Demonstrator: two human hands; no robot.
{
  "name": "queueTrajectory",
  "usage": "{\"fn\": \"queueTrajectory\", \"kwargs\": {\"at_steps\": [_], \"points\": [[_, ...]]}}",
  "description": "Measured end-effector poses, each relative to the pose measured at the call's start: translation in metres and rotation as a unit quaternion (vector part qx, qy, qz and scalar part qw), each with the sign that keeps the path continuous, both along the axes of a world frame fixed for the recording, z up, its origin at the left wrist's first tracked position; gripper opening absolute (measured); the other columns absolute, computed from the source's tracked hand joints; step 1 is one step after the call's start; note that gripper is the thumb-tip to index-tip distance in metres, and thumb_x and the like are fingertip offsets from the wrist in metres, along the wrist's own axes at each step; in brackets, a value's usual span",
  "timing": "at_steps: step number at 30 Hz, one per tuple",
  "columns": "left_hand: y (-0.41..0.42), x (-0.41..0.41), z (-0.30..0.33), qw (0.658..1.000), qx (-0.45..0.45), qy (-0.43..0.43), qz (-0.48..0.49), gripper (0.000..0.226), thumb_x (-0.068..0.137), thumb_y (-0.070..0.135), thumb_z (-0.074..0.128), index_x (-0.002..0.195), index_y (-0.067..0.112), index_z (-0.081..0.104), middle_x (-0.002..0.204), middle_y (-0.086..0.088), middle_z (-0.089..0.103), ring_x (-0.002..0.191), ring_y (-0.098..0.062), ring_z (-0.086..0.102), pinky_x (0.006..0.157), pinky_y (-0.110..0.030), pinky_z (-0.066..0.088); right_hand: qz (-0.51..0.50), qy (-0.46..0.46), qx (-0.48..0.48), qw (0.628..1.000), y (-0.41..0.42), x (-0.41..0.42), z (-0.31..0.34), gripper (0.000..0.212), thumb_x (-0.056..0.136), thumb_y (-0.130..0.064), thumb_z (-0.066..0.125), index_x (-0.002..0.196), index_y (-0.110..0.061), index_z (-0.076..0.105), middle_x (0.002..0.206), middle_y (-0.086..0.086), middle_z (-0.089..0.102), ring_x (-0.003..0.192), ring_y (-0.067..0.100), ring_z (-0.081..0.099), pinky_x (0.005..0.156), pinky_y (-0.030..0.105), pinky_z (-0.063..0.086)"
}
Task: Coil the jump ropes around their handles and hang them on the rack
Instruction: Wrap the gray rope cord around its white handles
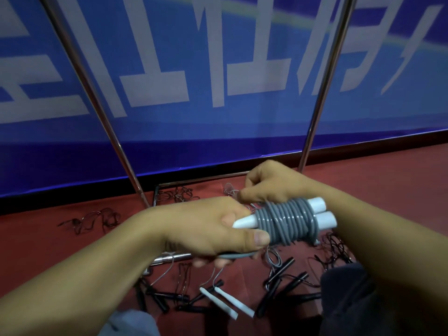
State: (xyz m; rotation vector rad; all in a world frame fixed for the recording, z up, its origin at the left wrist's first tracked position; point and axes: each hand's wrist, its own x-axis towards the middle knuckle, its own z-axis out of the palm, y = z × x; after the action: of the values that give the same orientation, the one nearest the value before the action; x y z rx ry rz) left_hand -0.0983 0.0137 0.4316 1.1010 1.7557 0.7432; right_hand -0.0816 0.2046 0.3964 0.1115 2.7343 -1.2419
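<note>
A grey jump rope is wound in tight coils around its two white handles, which lie side by side. My left hand grips the narrow end of the bundle, thumb pressed against the coils, with a loose grey strand running under the fingers. My right hand sits just behind the bundle and pinches the rope's free end near the coils. The rack's two chrome poles rise in front of me; its base frame lies on the floor.
Another rope with white handles lies uncoiled on the red floor below my hands. Several black-handled ropes are scattered around it and by the rack base. A blue banner stands behind the rack.
</note>
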Motion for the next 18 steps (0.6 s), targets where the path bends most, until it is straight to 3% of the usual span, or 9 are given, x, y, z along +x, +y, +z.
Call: {"fn": "queueTrajectory", "kwargs": {"at_steps": [3,5,6,8,10,12,15,18], "points": [[-0.003,-0.002,0.001,0.994,0.071,-0.073,0.03,0.03,0.095,0.044,0.053,0.086,0.018,0.064,0.05,0.0,0.052,0.032,-0.01,0.04,0.034,-0.014,0.034,0.008,-0.057,-0.02,0.998,0.01,0.001,-0.007,0.021,0.091,-0.014,0.064,0.072,-0.007,0.061,0.061,-0.004,0.055,0.065,0.007,0.053,0.054,0.02,0.046],[-0.005,-0.002,0.0,0.985,0.11,-0.113,0.068,0.029,0.094,0.044,0.051,0.085,0.017,0.061,0.049,0.0,0.05,0.031,-0.007,0.037,0.033,-0.014,0.031,-0.002,-0.087,-0.035,0.996,0.013,0.006,-0.001,0.03,0.098,0.0,0.051,0.072,-0.016,0.05,0.062,-0.018,0.051,0.069,-0.002,0.054,0.061,0.011,0.047],[-0.006,-0.003,0.0,0.977,0.132,-0.14,0.089,0.029,0.094,0.043,0.051,0.086,0.017,0.06,0.049,0.0,0.049,0.03,-0.006,0.036,0.033,-0.013,0.031,0.003,-0.079,-0.047,0.996,0.01,0.009,0.004,0.038,0.097,0.005,0.046,0.066,-0.017,0.044,0.055,-0.019,0.047,0.059,-0.005,0.05,0.054,0.007,0.041],[-0.006,-0.004,0.001,0.953,0.177,-0.207,0.135,0.025,0.095,0.037,0.051,0.088,0.013,0.057,0.049,-0.001,0.045,0.029,-0.004,0.033,0.033,-0.014,0.032,-0.002,-0.043,-0.091,0.995,0.004,0.011,0.008,0.041,0.096,0.008,0.044,0.061,-0.013,0.038,0.048,-0.007,0.037,0.041,0.002,0.035,0.041,0.012,0.029],[-0.006,-0.006,0.005,0.929,0.202,-0.249,0.184,0.023,0.094,0.034,0.053,0.091,0.011,0.056,0.05,-0.001,0.043,0.029,-0.004,0.031,0.033,-0.016,0.034,-0.051,-0.015,-0.184,0.982,-0.003,0.009,0.008,0.029,0.096,-0.002,0.046,0.068,-0.008,0.044,0.052,0.002,0.033,0.039,0.009,0.028,0.038,0.019,0.024],[-0.006,-0.008,0.007,0.915,0.216,-0.252,0.228,0.024,0.097,0.034,0.057,0.094,0.01,0.056,0.052,-0.001,0.042,0.029,-0.004,0.03,0.035,-0.017,0.034,-0.086,0.0,-0.248,0.965,-0.006,0.003,0.004,0.022,0.099,-0.019,0.051,0.081,-0.007,0.052,0.053,0.003,0.034,0.041,0.011,0.025,0.038,0.018,0.021],[-0.003,-0.013,0.007,0.9,0.222,-0.229,0.296,0.027,0.087,0.035,0.056,0.096,0.009,0.057,0.054,0.0,0.042,0.032,-0.005,0.028,0.036,-0.019,0.031,-0.093,0.036,-0.326,0.94,-0.008,0.0,0.003,0.036,0.098,-0.039,0.052,0.089,-0.004,0.056,0.052,0.005,0.038,0.039,0.011,0.026,0.036,0.017,0.022],[0.0,-0.016,0.006,0.887,0.227,-0.214,0.34,0.03,0.085,0.035,0.057,0.098,0.009,0.056,0.055,-0.001,0.044,0.033,-0.005,0.03,0.037,-0.02,0.032,-0.077,0.081,-0.354,0.929,-0.009,0.001,0.006,0.055,0.093,-0.047,0.051,0.084,0.007,0.057,0.052,0.007,0.043,0.037,0.011,0.027,0.037,0.017,0.022]]}}
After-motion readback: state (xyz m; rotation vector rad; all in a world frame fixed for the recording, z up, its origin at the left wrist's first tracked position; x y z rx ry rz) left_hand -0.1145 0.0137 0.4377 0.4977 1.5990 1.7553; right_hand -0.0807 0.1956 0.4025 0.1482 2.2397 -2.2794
